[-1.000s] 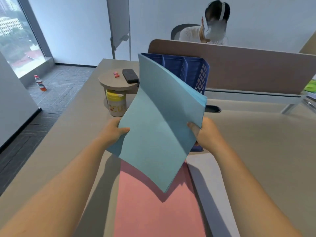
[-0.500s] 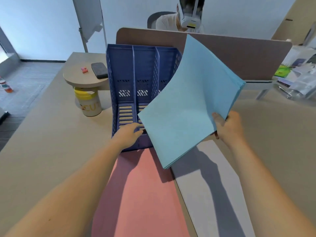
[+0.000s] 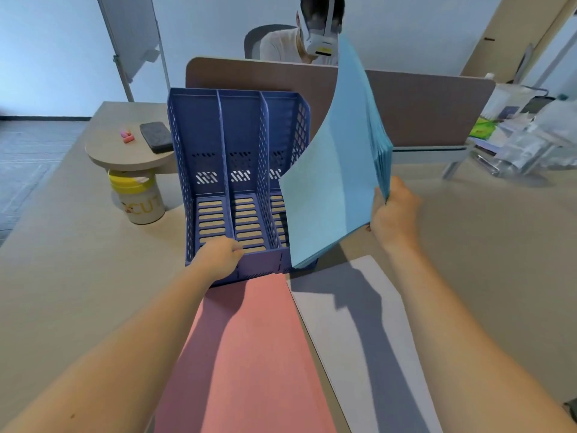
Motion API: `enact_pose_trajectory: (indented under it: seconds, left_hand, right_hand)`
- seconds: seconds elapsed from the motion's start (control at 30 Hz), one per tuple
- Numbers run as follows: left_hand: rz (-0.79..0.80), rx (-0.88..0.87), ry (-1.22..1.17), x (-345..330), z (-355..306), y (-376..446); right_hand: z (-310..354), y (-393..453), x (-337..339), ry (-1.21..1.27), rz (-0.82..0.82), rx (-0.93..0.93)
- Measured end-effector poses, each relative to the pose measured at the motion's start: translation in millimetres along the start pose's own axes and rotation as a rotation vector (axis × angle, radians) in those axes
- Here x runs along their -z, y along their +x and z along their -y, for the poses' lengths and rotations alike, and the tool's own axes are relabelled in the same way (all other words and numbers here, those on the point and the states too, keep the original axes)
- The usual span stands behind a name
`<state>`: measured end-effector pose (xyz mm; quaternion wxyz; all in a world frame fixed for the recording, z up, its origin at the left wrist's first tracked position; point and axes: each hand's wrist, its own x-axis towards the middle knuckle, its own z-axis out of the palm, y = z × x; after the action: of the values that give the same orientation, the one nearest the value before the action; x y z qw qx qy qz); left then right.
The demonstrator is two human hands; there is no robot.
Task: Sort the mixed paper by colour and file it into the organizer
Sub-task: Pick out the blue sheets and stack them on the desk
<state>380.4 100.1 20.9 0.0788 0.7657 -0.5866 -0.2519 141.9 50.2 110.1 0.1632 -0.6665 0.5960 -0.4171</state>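
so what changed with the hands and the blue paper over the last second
The left hand let go of the blue paper stack and now grips the front edge of the blue organizer. The right hand alone holds the stack, swung off to the right and raised beside the organizer. The pink paper and white paper stayed flat on the desk, and the organizer's slots are still empty.

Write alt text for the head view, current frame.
A person's right hand holds a blue paper stack tilted beside a blue three-slot organizer, whose front edge the left hand grips. Pink paper and white paper lie on the desk in front.
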Motion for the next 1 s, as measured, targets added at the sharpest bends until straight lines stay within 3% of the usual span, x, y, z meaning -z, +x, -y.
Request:
enact_pose_trajectory:
  seconds: [0.73,1.0]
  left_hand:
    - [-0.044,0.035,-0.104,-1.1,2.7,8.8]
    - [-0.05,0.064,-0.141,-2.2,3.0,9.7]
  right_hand:
    - [5.2,46.0,-55.5,-0.311,0.155,0.118]
    - [-7.3,57.5,-44.9,-0.277,0.144,0.161]
